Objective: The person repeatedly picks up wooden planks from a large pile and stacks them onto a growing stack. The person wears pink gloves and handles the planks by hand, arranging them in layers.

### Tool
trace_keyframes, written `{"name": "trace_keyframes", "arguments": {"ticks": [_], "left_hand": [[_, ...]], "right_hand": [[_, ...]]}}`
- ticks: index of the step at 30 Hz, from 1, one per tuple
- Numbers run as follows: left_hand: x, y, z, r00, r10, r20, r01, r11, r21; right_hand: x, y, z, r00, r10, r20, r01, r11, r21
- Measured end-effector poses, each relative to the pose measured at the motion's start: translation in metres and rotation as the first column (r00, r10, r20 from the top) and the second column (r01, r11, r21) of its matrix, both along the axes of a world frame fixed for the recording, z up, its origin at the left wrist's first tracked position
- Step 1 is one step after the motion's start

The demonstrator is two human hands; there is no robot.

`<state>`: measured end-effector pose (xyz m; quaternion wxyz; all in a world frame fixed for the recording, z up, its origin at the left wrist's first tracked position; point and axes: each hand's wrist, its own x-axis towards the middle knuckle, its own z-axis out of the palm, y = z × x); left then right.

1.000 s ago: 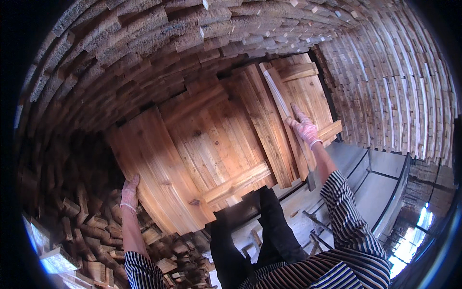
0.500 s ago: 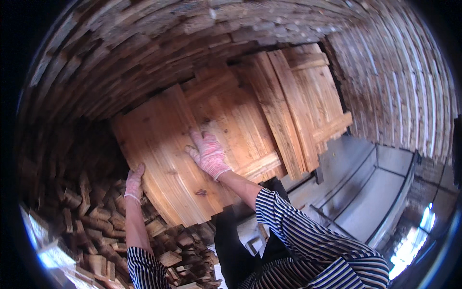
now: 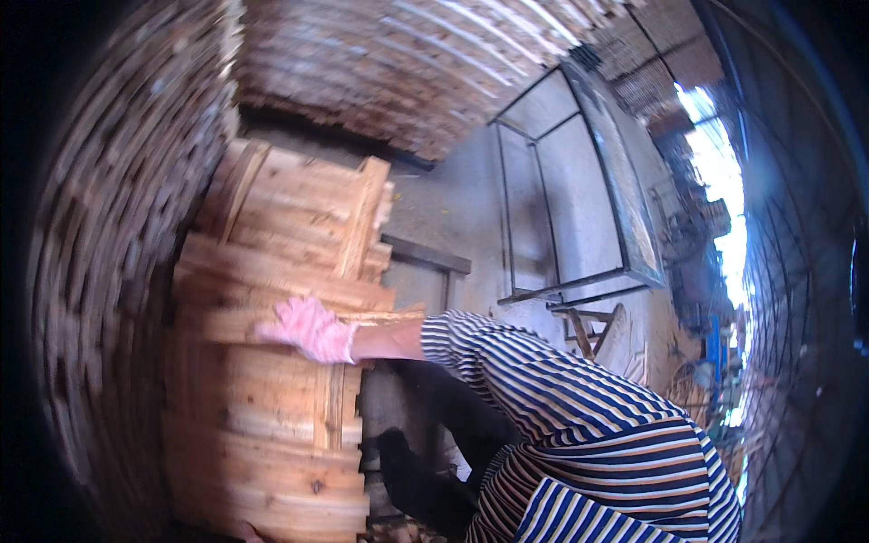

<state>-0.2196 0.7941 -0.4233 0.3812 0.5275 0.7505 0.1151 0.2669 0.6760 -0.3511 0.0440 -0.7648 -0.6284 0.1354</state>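
Observation:
My right hand [image 3: 312, 331], in a pink knitted glove, lies across a loose wooden board [image 3: 385, 314], with its fingers closed about the board's width. Motion blur softens the fingertips. A second loose board [image 3: 272, 271] lies just beyond it. Both rest across wooden panels [image 3: 262, 475] of joined reddish-brown planks with narrow cross battens. Of my left hand [image 3: 249, 533], only what looks like a small bit shows at the lower edge by the near panel; its fingers are hidden.
Stacked timber rises like walls on the left [image 3: 100, 271] and at the back [image 3: 362, 63]. A dark metal frame [image 3: 625, 217] stands on the grey floor to the right, with a small wooden stand [image 3: 593, 330] near it. A dark bar [image 3: 425, 253] juts out beside the panels.
My view has swung to the right. My right hand has moved from the near panel to one of the loose boards. My left hand has almost left the picture.

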Motion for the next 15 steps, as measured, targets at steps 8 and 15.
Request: {"name": "trace_keyframes", "arguments": {"ticks": [8, 15], "left_hand": [[0.170, -0.017, 0.055, 0.917, -0.277, -0.287, 0.265, 0.961, -0.082], [0.425, -0.021, 0.038, 0.863, 0.117, 0.492, 0.147, 0.872, -0.467]], "right_hand": [[0.273, -0.294, 0.241, 0.938, -0.342, 0.045, 0.337, 0.882, -0.330], [0.371, -0.589, 0.365, -0.115, -0.450, 0.885, 0.966, 0.158, 0.205]]}}
